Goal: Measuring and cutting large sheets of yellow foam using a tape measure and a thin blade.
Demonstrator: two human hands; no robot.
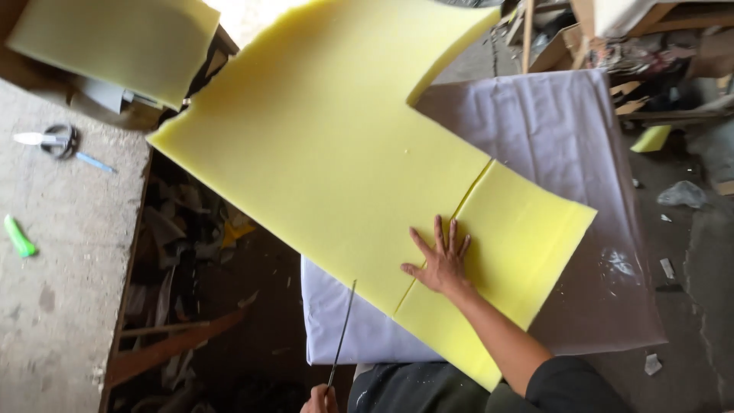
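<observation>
A large yellow foam sheet (329,138) lies across a block covered in white cloth (566,130) and overhangs it to the left. A straight cut line (447,229) runs through the foam near its lower right end. My right hand (440,264) presses flat on the foam with fingers spread, right over that cut. At the bottom edge of the view, my left hand (319,399) grips a long thin blade (342,329) that points up toward the foam's lower edge, its tip just short of it.
A second yellow foam piece (115,42) rests at the top left. Scissors (53,140), a blue pen (95,162) and a green object (19,237) lie on the concrete surface at left. Scrap wood and litter (183,252) fill the dark gap beside it. Wooden frames (612,38) stand at the top right.
</observation>
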